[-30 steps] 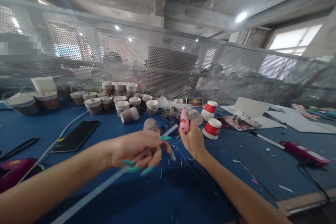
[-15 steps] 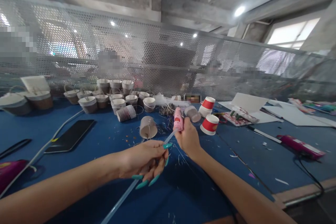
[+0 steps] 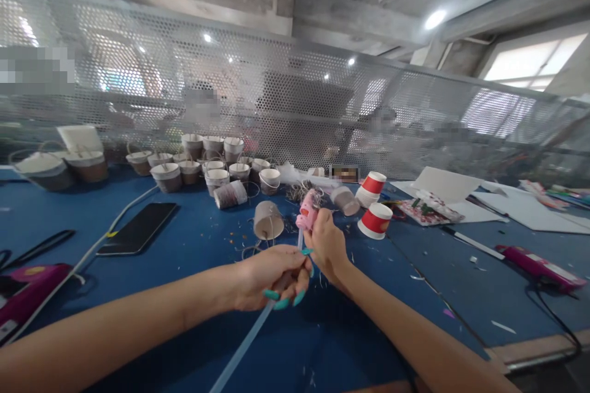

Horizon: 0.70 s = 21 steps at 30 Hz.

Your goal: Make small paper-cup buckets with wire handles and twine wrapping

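Note:
My right hand [image 3: 328,244] is wrapped round a pink glue gun [image 3: 306,210], its nozzle end pointing away from me. My left hand [image 3: 279,276] pinches a long translucent glue stick [image 3: 244,344]. The upper end of the stick meets the back of the gun, and its long tail runs down toward the bottom edge of the view. Just beyond my left hand, a small grey bucket [image 3: 267,221] lies tipped over with its handle toward me. A bundle of thin twine or wire [image 3: 302,190] lies behind the gun.
Several small grey buckets [image 3: 166,178] stand at the back left. A black phone [image 3: 138,228] and a white cord lie at left. Red paper cups [image 3: 375,221] stand right of centre. Purple glue guns [image 3: 544,267] lie at both sides. A perforated metal screen [image 3: 286,110] rises behind.
My left hand has moved right and slightly down with the glue stick, closer to my right hand. The gun has tilted a little. The whole view has shifted slightly.

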Available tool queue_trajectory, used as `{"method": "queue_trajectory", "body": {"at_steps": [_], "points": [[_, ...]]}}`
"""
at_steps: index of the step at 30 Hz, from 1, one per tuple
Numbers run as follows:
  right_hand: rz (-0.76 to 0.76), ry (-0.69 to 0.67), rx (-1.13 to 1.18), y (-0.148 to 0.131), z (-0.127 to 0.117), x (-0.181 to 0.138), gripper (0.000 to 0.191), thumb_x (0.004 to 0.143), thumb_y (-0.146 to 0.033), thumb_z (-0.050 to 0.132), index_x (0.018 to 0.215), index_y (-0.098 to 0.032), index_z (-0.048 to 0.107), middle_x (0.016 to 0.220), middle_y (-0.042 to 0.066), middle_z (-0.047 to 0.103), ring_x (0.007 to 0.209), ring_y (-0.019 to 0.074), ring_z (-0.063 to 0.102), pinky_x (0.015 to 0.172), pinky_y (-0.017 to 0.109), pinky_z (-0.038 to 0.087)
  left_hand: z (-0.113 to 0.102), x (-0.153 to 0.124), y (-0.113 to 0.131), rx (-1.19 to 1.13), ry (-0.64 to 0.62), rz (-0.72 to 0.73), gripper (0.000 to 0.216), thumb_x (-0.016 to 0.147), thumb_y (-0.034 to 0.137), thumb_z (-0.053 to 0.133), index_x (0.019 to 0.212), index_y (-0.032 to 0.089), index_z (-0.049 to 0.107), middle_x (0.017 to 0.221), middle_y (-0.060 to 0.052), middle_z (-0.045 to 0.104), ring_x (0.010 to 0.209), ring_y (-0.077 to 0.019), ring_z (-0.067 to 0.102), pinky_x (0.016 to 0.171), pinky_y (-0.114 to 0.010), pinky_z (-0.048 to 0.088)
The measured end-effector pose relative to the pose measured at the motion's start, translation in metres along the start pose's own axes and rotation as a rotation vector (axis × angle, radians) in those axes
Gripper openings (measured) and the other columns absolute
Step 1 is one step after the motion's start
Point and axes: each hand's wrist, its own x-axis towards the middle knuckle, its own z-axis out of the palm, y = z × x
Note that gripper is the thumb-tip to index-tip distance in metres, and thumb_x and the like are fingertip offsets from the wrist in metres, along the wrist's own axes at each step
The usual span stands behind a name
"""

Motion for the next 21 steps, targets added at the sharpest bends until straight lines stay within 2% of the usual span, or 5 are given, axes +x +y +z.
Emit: {"method": "queue_trajectory", "body": {"at_steps": [5, 9, 14, 17, 21], "points": [[0.076, 0.006, 0.363, 0.007, 0.017, -0.001, 0.012, 0.082, -0.027, 0.052, 0.076, -0.022, 0.042, 0.066, 0.002, 0.058, 0.059, 0.0181, 0.058, 0.051, 0.027, 0.038, 0.030, 0.010, -0.010, -0.266, -0.053, 0.096, 0.026, 0.098, 0.021, 0.031, 0.079, 0.015, 0.048, 0.053, 0.001, 0.059, 0.040, -0.0083, 0.055, 0.042, -0.016, 0.042], [0.106, 0.074, 0.383, 0.016, 0.021, -0.001, 0.019, 0.083, -0.036, 0.050, 0.072, -0.024, 0.041, 0.060, 0.000, 0.053, 0.054, 0.0171, 0.053, 0.050, 0.028, 0.035, 0.059, 0.016, -0.003, -0.439, -0.048, 0.058, 0.033, 0.100, 0.020, 0.023, 0.080, 0.014, 0.048, 0.059, 0.000, 0.059, 0.057, -0.0125, 0.065, 0.064, -0.030, 0.055], [0.068, 0.125, 0.489, 0.011, 0.003, -0.015, 0.022, 0.085, -0.040, 0.049, 0.071, -0.027, 0.038, 0.057, -0.002, 0.050, 0.051, 0.0177, 0.049, 0.050, 0.030, 0.037, 0.078, 0.004, -0.006, -0.561, -0.148, 0.034, 0.032, 0.099, 0.030, 0.030, 0.082, 0.013, 0.051, 0.070, -0.005, 0.062, 0.065, -0.0166, 0.067, 0.070, -0.038, 0.055], [-0.007, 0.074, 0.595, 0.002, -0.009, -0.031, 0.022, 0.085, -0.042, 0.048, 0.073, -0.026, 0.040, 0.061, 0.000, 0.053, 0.052, 0.0182, 0.051, 0.052, 0.031, 0.040, 0.077, 0.002, -0.030, -0.562, -0.251, 0.026, 0.033, 0.094, 0.045, 0.039, 0.085, 0.016, 0.051, 0.070, -0.006, 0.063, 0.064, -0.0190, 0.067, 0.072, -0.039, 0.053], [-0.056, 0.077, 0.652, -0.007, -0.017, -0.047, 0.020, 0.085, -0.042, 0.048, 0.075, -0.024, 0.044, 0.066, 0.003, 0.058, 0.056, 0.0187, 0.054, 0.054, 0.031, 0.041, 0.071, 0.003, -0.061, -0.414, -0.294, 0.152, 0.038, 0.081, 0.055, 0.055, 0.085, 0.018, 0.053, 0.061, -0.003, 0.059, 0.062, -0.0191, 0.064, 0.076, -0.037, 0.050]]}}
